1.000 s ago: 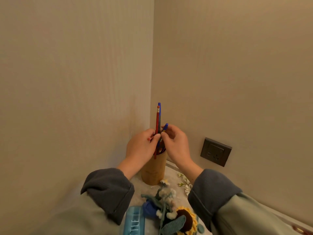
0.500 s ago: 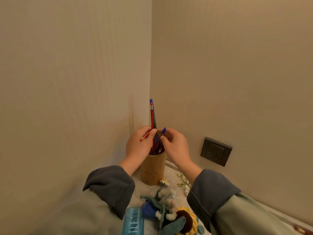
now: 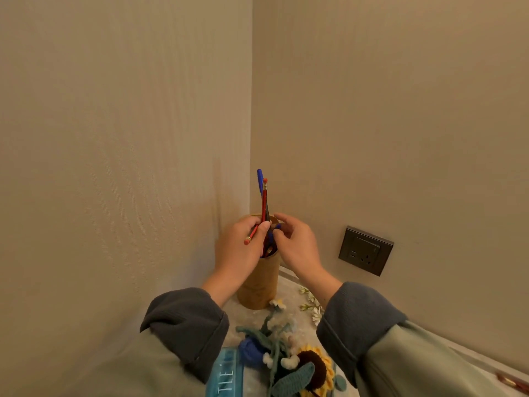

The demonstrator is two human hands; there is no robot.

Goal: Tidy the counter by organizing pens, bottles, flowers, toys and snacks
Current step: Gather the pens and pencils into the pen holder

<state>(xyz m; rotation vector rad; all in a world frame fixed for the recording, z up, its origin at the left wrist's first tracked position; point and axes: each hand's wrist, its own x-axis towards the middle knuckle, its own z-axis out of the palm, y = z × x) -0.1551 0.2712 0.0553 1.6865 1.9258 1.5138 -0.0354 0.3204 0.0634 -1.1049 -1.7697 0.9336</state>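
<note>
A tan wooden pen holder (image 3: pixel 262 282) stands in the corner of the counter. A blue pen (image 3: pixel 260 180) and a red pencil (image 3: pixel 264 200) stick up out of it. My left hand (image 3: pixel 240 247) is at the holder's mouth and pinches the pens, with a second red pencil (image 3: pixel 251 235) slanting across its fingers. From the right, my right hand (image 3: pixel 297 247) meets it, fingertips on a blue pen cap (image 3: pixel 276 228) at the rim. Crocheted flowers (image 3: pixel 286 359), among them a sunflower and a blue bloom, lie on the counter below my arms.
Two beige walls meet right behind the holder. A dark wall socket (image 3: pixel 365 250) sits to the right. Small white flowers (image 3: pixel 312 306) lie by the right wall. A teal package (image 3: pixel 224 373) lies at the bottom edge.
The upright pens have swung back toward vertical. My right hand's fingers have spread more over the rim, and the loose red pencil now slants lower across my left hand.
</note>
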